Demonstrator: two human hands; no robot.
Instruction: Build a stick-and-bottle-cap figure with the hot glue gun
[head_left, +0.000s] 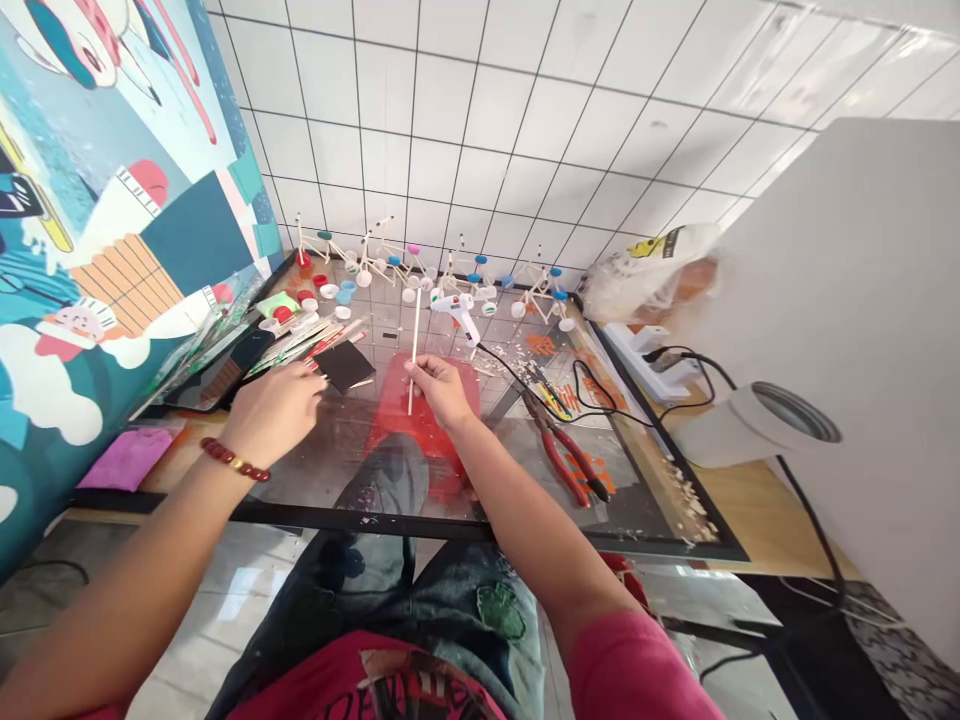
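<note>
My right hand (444, 392) pinches a thin white stick (415, 335) between thumb and fingers, holding it nearly upright above the glass tabletop. My left hand (279, 408), with a beaded bracelet (234, 460) at the wrist, hangs over the left of the table with its fingers curled together. What those fingers hold, if anything, is hidden. Close to them lie a pile of thin sticks (300, 345) and a black square piece (345, 366). A white hot glue gun (459, 316) rests just beyond my right hand.
Several small stick models with bottle-cap wheels (540, 290) line the back by the tiled wall. Red-handled pliers (566, 460) lie at right, near the glue gun's black cord (517, 378). A power strip (649, 362) and a pink packet (129, 459) sit at the sides.
</note>
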